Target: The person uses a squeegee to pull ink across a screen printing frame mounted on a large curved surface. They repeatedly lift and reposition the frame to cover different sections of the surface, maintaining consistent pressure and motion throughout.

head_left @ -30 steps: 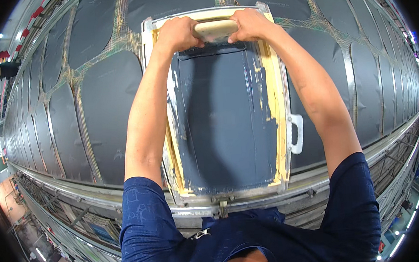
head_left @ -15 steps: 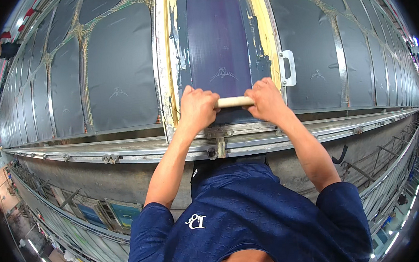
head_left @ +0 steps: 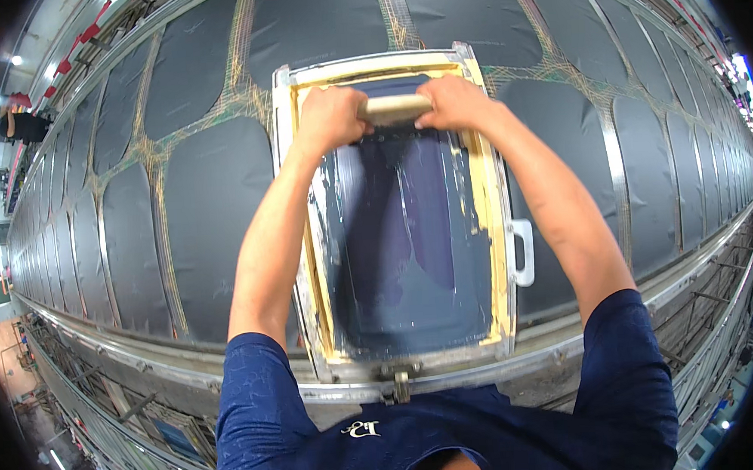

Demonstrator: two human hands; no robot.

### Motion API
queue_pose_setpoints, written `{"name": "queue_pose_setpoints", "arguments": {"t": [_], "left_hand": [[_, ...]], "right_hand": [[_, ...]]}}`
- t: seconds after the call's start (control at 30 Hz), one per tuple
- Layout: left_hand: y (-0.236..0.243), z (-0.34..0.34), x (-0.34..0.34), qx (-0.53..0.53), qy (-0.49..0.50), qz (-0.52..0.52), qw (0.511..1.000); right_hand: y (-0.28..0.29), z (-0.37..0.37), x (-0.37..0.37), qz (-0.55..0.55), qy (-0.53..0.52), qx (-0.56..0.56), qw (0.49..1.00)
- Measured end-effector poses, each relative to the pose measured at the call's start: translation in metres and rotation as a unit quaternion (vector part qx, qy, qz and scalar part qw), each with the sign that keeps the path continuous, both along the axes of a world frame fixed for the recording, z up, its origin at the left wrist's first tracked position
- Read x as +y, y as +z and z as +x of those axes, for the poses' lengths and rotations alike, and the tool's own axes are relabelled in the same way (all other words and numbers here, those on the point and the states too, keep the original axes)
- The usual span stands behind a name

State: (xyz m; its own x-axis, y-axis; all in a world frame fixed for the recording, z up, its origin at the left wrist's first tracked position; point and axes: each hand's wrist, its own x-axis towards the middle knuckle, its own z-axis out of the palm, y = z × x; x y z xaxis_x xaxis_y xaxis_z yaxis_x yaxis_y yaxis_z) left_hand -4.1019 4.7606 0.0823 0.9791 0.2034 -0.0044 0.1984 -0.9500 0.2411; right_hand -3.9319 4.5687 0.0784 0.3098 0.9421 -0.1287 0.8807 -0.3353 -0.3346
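My left hand (head_left: 332,117) and my right hand (head_left: 456,103) are closed round the two ends of a squeegee (head_left: 394,106) with a pale wooden grip. The squeegee stands near the far end of a screen printing frame (head_left: 291,197), its blade mostly hidden below the grip. Inside the frame, yellow tape borders a purple-blue mesh (head_left: 422,198). Dark, glossy ink (head_left: 416,314) coats the near part of the mesh and its sides. On the frame's right side sits a white handle (head_left: 523,252).
Dark fabric pieces (head_left: 219,201) lie in rows on the long table round the frame, with mesh-patterned strips between them. A metal rail (head_left: 230,380) runs along the near edge, and a small metal bracket (head_left: 401,387) joins the frame there. Far left, a person (head_left: 27,125) in dark clothing is visible.
Both hands have pushed the squeegee from the frame's near end to its far end. Ink now covers the near mesh. My view has shifted, bringing the frame's far edge into sight.
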Motion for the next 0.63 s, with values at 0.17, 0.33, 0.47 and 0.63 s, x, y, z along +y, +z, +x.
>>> {"name": "queue_pose_setpoints", "arguments": {"t": [0.17,0.33,0.47,0.63], "left_hand": [[-0.003,0.082,0.061,0.053,0.035,-0.026,0.998],[-0.014,0.098,0.073,0.026,0.029,-0.027,0.999],[-0.015,0.088,0.065,0.047,0.038,-0.031,0.998],[-0.015,0.04,0.024,0.035,0.036,0.01,0.999]], "right_hand": [[0.008,0.078,0.069,-0.039,-0.017,0.041,0.998],[-0.016,0.102,0.082,0.002,0.0,0.068,0.998],[-0.012,0.086,0.08,-0.073,-0.042,0.062,0.995],[-0.022,0.046,0.039,-0.019,0.003,-0.022,1.0]]}}
